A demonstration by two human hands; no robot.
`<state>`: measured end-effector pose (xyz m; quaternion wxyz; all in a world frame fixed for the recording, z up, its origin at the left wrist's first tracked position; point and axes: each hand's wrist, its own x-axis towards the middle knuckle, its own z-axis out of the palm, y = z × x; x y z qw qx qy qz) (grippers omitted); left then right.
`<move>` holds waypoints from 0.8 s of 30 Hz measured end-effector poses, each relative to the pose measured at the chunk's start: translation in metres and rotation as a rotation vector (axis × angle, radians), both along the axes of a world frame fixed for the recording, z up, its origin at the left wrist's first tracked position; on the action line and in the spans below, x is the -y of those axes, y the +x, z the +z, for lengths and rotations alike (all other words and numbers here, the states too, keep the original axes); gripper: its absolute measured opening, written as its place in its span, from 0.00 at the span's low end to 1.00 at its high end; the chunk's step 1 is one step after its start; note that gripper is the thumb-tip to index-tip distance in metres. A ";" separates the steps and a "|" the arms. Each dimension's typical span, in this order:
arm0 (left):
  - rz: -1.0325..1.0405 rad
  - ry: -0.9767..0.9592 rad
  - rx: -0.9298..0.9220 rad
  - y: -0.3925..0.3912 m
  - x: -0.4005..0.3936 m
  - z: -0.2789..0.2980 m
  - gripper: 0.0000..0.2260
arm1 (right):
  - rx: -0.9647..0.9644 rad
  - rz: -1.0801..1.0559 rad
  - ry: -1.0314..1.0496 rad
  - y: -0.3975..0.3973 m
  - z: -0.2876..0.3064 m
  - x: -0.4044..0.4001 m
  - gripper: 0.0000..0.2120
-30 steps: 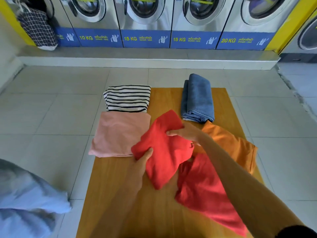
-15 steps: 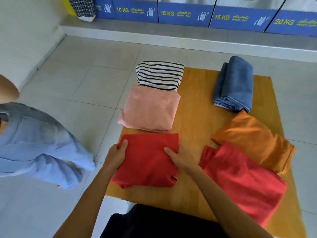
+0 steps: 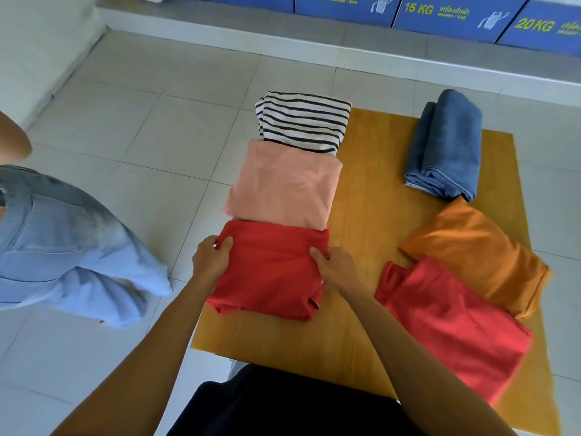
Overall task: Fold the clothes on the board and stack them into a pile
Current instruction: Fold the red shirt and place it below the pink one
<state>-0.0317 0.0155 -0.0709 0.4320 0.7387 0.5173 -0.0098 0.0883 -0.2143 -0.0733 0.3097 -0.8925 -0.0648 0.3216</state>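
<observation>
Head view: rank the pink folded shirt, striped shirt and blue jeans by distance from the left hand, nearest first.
From the left hand, gripping the folded red shirt's left edge:
1. Pink folded shirt, just beyond the red one, on the board's left side.
2. Striped shirt, behind the pink one, at the far left corner.
3. Blue jeans, far right of the board.

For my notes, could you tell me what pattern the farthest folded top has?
Dark and white stripes on the top, head view.
</observation>
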 end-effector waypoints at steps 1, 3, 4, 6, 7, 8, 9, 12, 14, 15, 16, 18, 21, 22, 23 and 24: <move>-0.003 0.003 -0.005 0.003 -0.002 0.000 0.20 | 0.010 0.015 -0.019 0.002 0.001 -0.001 0.23; -0.012 0.016 -0.009 0.008 -0.007 0.000 0.19 | 0.003 0.033 -0.035 0.006 0.002 -0.004 0.23; -0.016 0.022 -0.007 0.010 -0.009 0.000 0.19 | 0.000 0.038 -0.037 0.007 0.003 -0.005 0.23; -0.012 0.028 0.003 0.014 -0.010 0.001 0.18 | 0.006 0.040 -0.044 0.009 0.003 -0.007 0.24; -0.007 0.032 0.005 0.016 -0.010 0.001 0.18 | 0.006 0.034 -0.053 0.010 0.003 -0.008 0.24; -0.004 0.036 0.006 0.017 -0.011 0.002 0.18 | 0.003 0.026 -0.065 0.011 0.004 -0.008 0.24; -0.006 0.042 0.006 0.018 -0.011 0.002 0.18 | 0.002 0.019 -0.076 0.012 0.005 -0.009 0.23; -0.027 0.074 0.001 0.020 -0.010 0.005 0.17 | 0.011 0.013 -0.081 0.014 0.007 -0.009 0.24; -0.032 0.089 -0.008 0.022 -0.008 0.007 0.17 | 0.009 0.009 -0.092 0.014 0.009 -0.010 0.23; -0.030 0.086 -0.018 0.024 -0.005 0.009 0.16 | 0.002 0.002 -0.094 0.014 0.009 -0.011 0.23; -0.023 0.075 -0.032 0.026 -0.002 0.012 0.16 | -0.009 -0.007 -0.087 0.014 0.010 -0.011 0.23; 0.003 0.054 -0.060 0.031 0.005 0.020 0.19 | -0.035 -0.023 -0.062 0.014 0.012 -0.008 0.24; 0.039 0.090 -0.067 0.038 0.025 0.035 0.27 | -0.032 -0.045 -0.006 0.012 0.017 0.007 0.22; 0.032 0.126 -0.054 0.040 0.035 0.040 0.28 | -0.024 -0.071 0.021 0.011 0.020 0.016 0.20; 0.020 0.170 -0.035 0.041 0.046 0.045 0.29 | -0.019 -0.105 0.048 0.010 0.023 0.026 0.18; 0.004 0.216 -0.006 0.041 0.059 0.049 0.28 | -0.018 -0.142 0.073 0.008 0.026 0.037 0.17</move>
